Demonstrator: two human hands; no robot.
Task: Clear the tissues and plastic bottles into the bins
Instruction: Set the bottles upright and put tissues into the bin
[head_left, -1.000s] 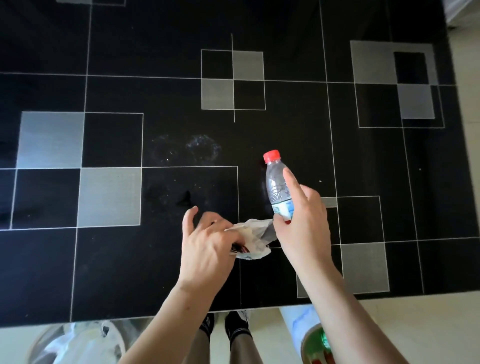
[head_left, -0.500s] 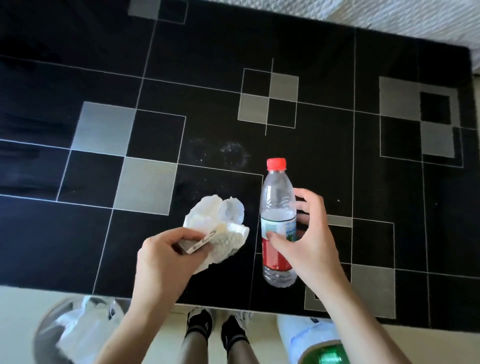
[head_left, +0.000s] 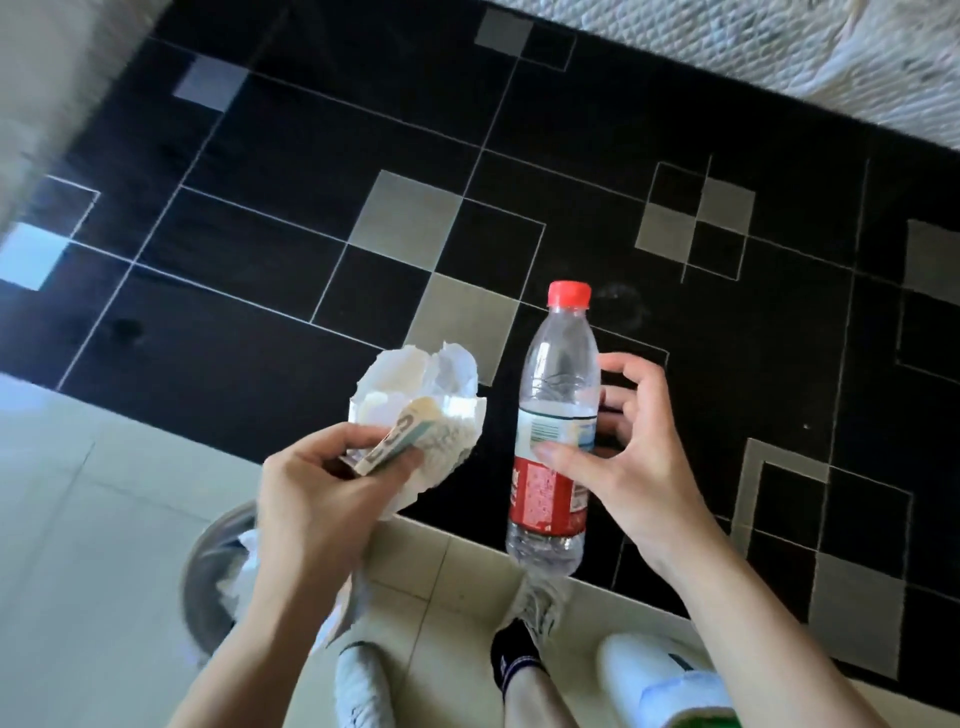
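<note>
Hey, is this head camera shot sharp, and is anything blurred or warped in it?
Head view: the upper left corner is smeared by motion blur; the bottle with its red cap and the crumpled tissue are fairly sharp; the table lines bow from wide-angle distortion; daylight gives the glossy black top a soft sheen near the bottle cap; the grey bin by the floor is soft.

Bright daylight; blurred, warped edges

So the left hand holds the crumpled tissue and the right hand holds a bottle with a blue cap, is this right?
Not quite: the cap is red, not blue, as the head view shows. The rest stands: the left hand holds the crumpled tissue, and the right hand holds the bottle.
</note>
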